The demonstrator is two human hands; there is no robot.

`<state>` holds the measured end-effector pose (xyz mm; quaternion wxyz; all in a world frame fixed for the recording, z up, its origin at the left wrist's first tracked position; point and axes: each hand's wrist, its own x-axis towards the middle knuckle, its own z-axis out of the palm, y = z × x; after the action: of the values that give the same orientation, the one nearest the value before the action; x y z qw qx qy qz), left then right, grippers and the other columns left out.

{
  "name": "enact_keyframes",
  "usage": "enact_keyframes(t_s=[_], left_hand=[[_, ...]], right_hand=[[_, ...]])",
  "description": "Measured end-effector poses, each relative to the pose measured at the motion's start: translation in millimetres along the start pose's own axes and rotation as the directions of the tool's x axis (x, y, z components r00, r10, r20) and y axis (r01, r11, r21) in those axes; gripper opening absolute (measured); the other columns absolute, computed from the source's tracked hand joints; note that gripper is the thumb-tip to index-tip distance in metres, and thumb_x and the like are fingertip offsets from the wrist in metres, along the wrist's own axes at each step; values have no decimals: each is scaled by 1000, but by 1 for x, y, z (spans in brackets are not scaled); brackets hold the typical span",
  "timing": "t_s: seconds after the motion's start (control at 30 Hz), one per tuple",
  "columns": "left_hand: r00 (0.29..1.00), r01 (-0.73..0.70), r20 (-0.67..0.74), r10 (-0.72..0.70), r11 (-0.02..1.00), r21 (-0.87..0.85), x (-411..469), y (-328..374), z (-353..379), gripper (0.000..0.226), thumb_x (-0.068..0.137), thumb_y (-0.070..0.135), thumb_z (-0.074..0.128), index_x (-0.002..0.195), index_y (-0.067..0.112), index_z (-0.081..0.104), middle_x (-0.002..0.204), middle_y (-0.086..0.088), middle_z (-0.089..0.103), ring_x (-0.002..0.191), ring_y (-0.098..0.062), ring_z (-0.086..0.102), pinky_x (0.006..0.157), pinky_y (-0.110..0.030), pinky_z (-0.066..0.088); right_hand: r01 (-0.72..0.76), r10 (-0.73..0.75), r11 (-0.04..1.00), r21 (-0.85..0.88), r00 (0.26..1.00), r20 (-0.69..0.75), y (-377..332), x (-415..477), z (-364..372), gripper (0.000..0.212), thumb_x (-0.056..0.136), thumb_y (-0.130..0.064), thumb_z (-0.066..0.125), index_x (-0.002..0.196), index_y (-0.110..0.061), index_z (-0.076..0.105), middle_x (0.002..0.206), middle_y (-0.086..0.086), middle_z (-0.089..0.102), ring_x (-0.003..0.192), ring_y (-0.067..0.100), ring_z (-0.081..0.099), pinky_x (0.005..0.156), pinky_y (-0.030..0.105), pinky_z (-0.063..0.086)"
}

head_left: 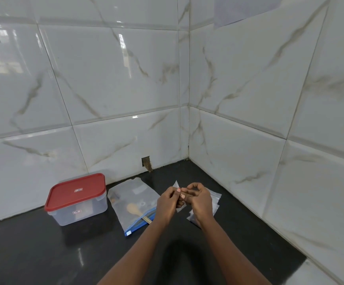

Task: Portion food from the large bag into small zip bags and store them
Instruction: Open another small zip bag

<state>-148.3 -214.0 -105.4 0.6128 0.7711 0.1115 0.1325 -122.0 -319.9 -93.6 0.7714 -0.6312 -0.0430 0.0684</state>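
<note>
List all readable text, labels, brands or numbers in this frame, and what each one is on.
No text here is readable.
red lid: small red-and-white logo patch, too blurred to read.
clear container, front wall: a similar patch, too blurred to read.
large bag: pale patch on its face, no legible text.
small zip bag: no print visible.

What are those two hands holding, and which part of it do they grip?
The left hand and right hand both pinch a small clear zip bag between fingertips, about midway along it. Whether that is its opening cannot be told.
</note>
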Motion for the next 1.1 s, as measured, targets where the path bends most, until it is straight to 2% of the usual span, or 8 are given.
enact_keyframes(t_s=[0.13, 0.33, 0.47, 0.57, 0.67, 0.83, 1.0, 1.1], left_hand=[[1000, -19, -12, 21, 997, 81, -4, 0, -7, 20, 98, 22, 44, 90, 13, 60, 78, -2, 60, 70, -8, 56, 62, -15, 45], [1000, 7, -16, -5, 996, 94, -4, -6, -16, 22, 99, 18, 41, 89, 11, 60, 81, -4, 59, 74, -11, 55, 68, -19, 44], [1000, 20, -3, -20, 1000, 6, -5, -6, -21, 25, 99, 16, 40, 83, 13, 59, 76, -4, 58, 71, -13, 54, 65, -21, 44], [1000, 23, 7, -23, 999, -28, -4, -6, -24, 26, 99, 15, 39, 82, 15, 58, 74, -4, 57, 68, -12, 53, 64, -20, 44], [999, 26, 21, -26, 1000, -2, -3, -6, -26, 22, 99, 20, 41, 85, 14, 57, 74, -2, 56, 67, -10, 53, 63, -18, 44], [1000, 18, 17, -18, 1000, -15, -3, -8, -27, 24, 100, 21, 39, 84, 16, 57, 76, -2, 57, 70, -9, 55, 64, -17, 46], [999, 18, 29, -17, 1000, -19, -2, -12, -31, 25, 100, 21, 38, 89, 12, 59, 80, -6, 58, 72, -12, 55, 72, -24, 48], [999, 22, 35, -21, 999, -27, -2, -13, -33, 27, 100, 21, 38, 85, 15, 59, 77, -5, 57, 72, -13, 54, 74, -27, 47]], right_hand=[[-21, 23, 999, -48, 999, 28, 2, -2, 1, 28, 81, 11, 63, 88, -15, 56, 95, 12, 71, 96, 22, 69, 89, 39, 56], [-80, 84, 994, -70, 995, 53, 4, -3, 7, 25, 84, 9, 62, 88, -15, 56, 97, 14, 71, 96, 24, 69, 84, 36, 57], [-84, 90, 993, -81, 993, 73, 2, -4, 10, 22, 85, 7, 61, 89, -14, 56, 95, 13, 70, 92, 24, 69, 84, 38, 57], [-75, 81, 995, -69, 993, 81, 0, -7, 13, 17, 84, 0, 66, 88, -12, 56, 89, 13, 70, 86, 24, 69, 80, 37, 58], [-63, 72, 993, -101, 994, 86, 0, -6, 14, 20, 79, -6, 74, 89, -11, 57, 88, 14, 71, 85, 26, 70, 80, 39, 58], [-140, 142, 990, -25, 986, 86, -2, -5, 17, 15, 84, 2, 66, 93, -5, 56, 88, 19, 69, 79, 28, 68, 76, 37, 59], [-201, 192, 979, 44, 969, 156, -6, -2, 19, 12, 87, 5, 61, 88, -6, 56, 77, 14, 68, 64, 21, 69, 58, 29, 58], [-221, 211, 974, 48, 963, 169, -6, 0, 20, 14, 86, 8, 61, 87, -5, 56, 77, 15, 67, 62, 20, 69, 58, 29, 59]])
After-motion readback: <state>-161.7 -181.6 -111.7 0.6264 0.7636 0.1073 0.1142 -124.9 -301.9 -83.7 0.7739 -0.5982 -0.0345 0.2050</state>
